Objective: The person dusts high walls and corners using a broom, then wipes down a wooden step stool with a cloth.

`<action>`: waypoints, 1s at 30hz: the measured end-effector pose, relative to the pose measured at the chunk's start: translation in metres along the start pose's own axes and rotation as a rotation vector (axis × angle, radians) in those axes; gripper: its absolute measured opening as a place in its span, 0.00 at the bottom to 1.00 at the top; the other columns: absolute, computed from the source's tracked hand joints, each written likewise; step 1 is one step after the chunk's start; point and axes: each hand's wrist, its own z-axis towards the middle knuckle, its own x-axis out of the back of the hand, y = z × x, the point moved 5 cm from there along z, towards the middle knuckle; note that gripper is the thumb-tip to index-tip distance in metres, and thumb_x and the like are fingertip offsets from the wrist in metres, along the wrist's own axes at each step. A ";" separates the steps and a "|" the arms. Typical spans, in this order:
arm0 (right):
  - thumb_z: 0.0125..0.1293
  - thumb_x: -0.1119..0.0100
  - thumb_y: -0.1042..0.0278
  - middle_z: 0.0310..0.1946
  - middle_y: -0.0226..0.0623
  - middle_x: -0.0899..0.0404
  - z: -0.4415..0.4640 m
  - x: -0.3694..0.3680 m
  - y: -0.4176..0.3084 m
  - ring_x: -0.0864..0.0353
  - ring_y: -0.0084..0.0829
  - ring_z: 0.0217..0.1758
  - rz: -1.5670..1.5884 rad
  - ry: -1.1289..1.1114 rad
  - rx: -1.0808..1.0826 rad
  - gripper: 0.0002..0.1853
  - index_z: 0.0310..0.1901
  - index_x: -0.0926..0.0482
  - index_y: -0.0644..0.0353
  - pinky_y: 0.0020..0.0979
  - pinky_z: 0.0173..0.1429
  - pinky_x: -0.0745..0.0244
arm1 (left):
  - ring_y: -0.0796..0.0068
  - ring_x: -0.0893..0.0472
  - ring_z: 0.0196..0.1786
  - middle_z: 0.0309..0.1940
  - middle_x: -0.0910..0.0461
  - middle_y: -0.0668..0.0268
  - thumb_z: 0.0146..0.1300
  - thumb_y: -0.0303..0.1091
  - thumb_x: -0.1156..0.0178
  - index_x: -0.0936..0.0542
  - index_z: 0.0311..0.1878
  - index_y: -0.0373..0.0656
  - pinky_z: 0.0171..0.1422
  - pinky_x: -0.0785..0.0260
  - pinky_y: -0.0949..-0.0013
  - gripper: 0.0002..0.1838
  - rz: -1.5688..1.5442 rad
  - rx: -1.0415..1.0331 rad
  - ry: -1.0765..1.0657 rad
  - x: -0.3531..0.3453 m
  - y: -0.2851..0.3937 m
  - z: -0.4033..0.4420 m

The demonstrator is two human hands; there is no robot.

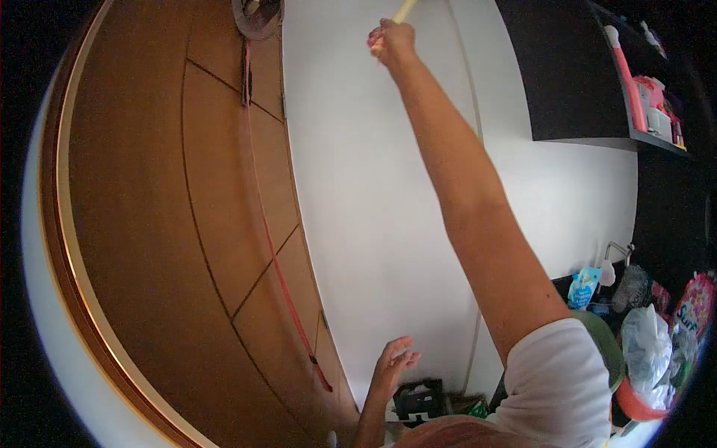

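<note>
My right hand [392, 43] is raised high against the white wall [358, 187], at the end of an outstretched arm. Its fingers are wrapped round a yellow stick [405, 10], whose upper end runs out of the picture. Something pinkish shows at the fingers, too blurred to name. Low in the view, my left hand [394, 362] hangs in front of the wall with its fingers loosely bent and apart, holding nothing. A dark crate-like object [420, 399] lies below and beyond it.
A brown wooden door [224, 246] stands at left, with a red strap [272, 246] hanging down it. At upper right, a black shelf [665, 142] carries pink items. Below are a blue pouch [584, 287], a tap [621, 248], plastic bags [646, 336] and a Surf packet [694, 306].
</note>
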 end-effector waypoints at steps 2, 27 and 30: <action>0.62 0.52 0.77 0.12 0.37 0.39 -0.021 -0.012 0.023 0.33 0.32 0.12 -0.015 0.132 0.052 0.07 0.30 0.38 0.72 0.34 0.12 0.41 | 0.63 0.24 0.53 0.58 0.32 0.57 0.65 0.39 0.45 0.36 0.60 0.39 0.56 0.33 0.63 0.24 -0.036 0.085 0.037 0.013 -0.033 -0.008; 0.60 0.50 0.78 0.20 0.41 0.34 0.018 -0.001 0.068 0.33 0.31 0.15 -0.296 -0.254 -0.197 0.46 0.66 0.76 0.58 0.32 0.14 0.36 | 0.68 0.20 0.46 0.48 0.24 0.62 0.64 0.40 0.42 0.32 0.57 0.39 0.47 0.28 0.69 0.22 -0.106 0.522 0.442 0.108 -0.189 -0.149; 0.65 0.52 0.74 0.19 0.37 0.36 0.015 -0.016 0.065 0.37 0.22 0.15 -0.349 -0.460 -0.320 0.17 0.52 0.46 0.58 0.21 0.13 0.41 | 0.68 0.20 0.46 0.48 0.24 0.62 0.64 0.40 0.42 0.32 0.57 0.39 0.47 0.28 0.69 0.22 -0.104 0.531 0.437 0.110 -0.190 -0.149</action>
